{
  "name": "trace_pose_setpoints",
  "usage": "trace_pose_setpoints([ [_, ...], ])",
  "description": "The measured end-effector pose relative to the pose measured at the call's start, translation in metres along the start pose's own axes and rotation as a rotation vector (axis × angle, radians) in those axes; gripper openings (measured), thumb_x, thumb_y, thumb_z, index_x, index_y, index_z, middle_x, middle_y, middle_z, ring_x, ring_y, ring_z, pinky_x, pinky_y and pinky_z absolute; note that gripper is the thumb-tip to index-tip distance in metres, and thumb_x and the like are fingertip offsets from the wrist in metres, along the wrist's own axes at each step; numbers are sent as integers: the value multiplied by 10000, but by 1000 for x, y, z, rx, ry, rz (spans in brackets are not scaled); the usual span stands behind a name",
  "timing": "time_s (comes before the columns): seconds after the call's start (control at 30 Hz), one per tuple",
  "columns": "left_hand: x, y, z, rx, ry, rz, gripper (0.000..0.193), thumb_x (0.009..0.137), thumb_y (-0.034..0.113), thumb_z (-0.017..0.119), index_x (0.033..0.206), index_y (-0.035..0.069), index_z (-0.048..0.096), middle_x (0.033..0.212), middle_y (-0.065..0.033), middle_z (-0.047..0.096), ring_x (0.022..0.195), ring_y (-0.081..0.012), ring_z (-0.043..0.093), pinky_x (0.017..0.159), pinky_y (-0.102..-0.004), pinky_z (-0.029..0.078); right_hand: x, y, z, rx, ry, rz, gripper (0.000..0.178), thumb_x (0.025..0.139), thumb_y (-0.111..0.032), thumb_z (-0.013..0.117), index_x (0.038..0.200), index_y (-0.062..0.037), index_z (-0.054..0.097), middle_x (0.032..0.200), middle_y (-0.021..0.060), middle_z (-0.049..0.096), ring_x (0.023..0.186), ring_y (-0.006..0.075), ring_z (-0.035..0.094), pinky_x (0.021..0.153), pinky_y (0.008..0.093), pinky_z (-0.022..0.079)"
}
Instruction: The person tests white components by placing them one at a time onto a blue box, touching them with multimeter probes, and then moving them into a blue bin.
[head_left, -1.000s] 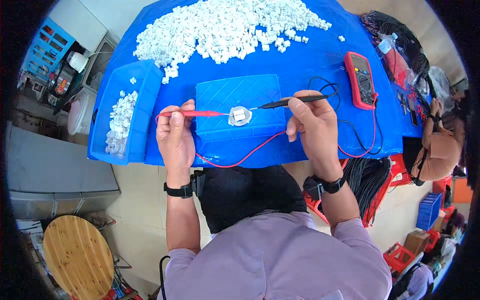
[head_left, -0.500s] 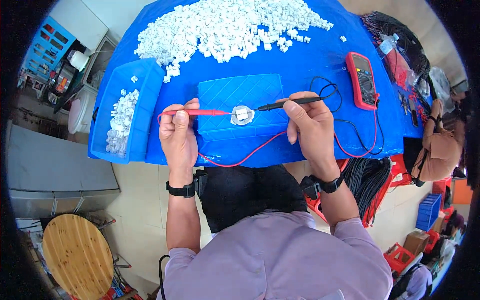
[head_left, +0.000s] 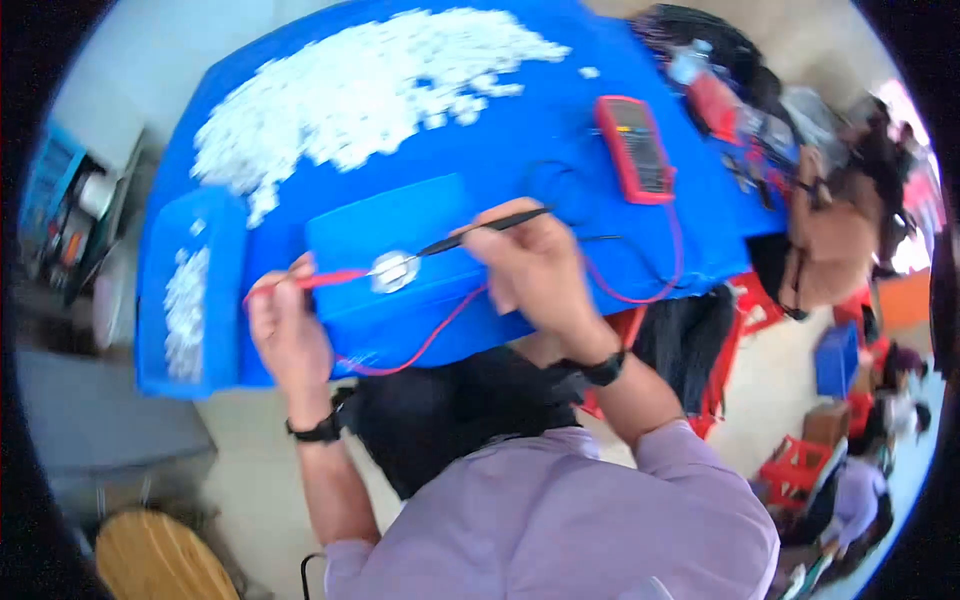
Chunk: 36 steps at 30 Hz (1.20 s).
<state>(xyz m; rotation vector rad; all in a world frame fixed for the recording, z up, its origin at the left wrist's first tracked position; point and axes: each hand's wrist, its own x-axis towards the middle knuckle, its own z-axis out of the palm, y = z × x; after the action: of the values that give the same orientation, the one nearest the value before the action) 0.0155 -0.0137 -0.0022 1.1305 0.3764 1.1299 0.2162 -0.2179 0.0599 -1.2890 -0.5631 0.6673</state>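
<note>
While left hand (head_left: 289, 333) pinches 1 red probe (head_left: 335, 278), right hand (head_left: 537, 268) pinches 1 black probe (head_left: 450, 241).

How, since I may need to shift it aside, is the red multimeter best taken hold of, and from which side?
I'd grip the red multimeter across its two long sides, around the middle, coming from above: it lies face up, long and narrow, with blue tabletop beside it. Best keep off its near end, where the red lead attaches.
</note>
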Motion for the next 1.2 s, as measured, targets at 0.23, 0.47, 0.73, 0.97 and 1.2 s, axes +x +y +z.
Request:
trace_pose_setpoints([
  [0.23, -1, 1, -9, 24, -50, 21, 131, 1068, 158, 602, 1154, 60, 589, 1189, -162, 708, 1253, -285, 616, 1127, -432, 427, -5, 4, -2, 86, -46, -41, 92, 1004, -49, 664, 1078, -36, 612, 720, 45, 636, 463, 87, 538, 398, 249, 384],
  [0.47, -5, 9, -12, 49, 22, 1, 165, 1065, 187, 615, 1158, 53, 591, 1182, -166, 709, 1249, -288, 618, 1127, -434, 427, -9, 17, 9, 257, -62, -24, 100, 1004, -55, 661, 1088, -27, 613, 773, 57, 656, 501, 92, 558, 435, 247, 418],
  [0.73, 0, 3, 0, -115, -30, 13, 146, 1049, 157, 637, 1142, 46, 618, 1132, -172, 731, 1198, -289, 646, 1111, -435, 440, -13, 8, 1, 179, 66, -56, 134, 1009, -81, 646, 1124, -18, 620, 1052, 144, 757, 511, 107, 560, 471, 237, 435],
  [0.97, -1, 5, -5, -88, -59, 16, 164, 1034, 173, 665, 1141, 55, 627, 1086, -170, 746, 1212, -293, 641, 1117, -439, 432, -14, 12, 8, 123, 62, -69, 128, 1016, -82, 643, 1128, -23, 621, 1059, 151, 759, 508, 105, 562, 455, 230, 403],
  [1.2, -2, 6, -1, -65, -68, 42, 172, 1022, 180, 683, 1127, 57, 624, 1086, -176, 747, 1214, -309, 639, 1126, -450, 416, -14, 15, 9, 149, 38, -85, 131, 1016, -85, 654, 1125, -25, 612, 1069, 160, 758, 505, 105, 563, 444, 226, 405],
])
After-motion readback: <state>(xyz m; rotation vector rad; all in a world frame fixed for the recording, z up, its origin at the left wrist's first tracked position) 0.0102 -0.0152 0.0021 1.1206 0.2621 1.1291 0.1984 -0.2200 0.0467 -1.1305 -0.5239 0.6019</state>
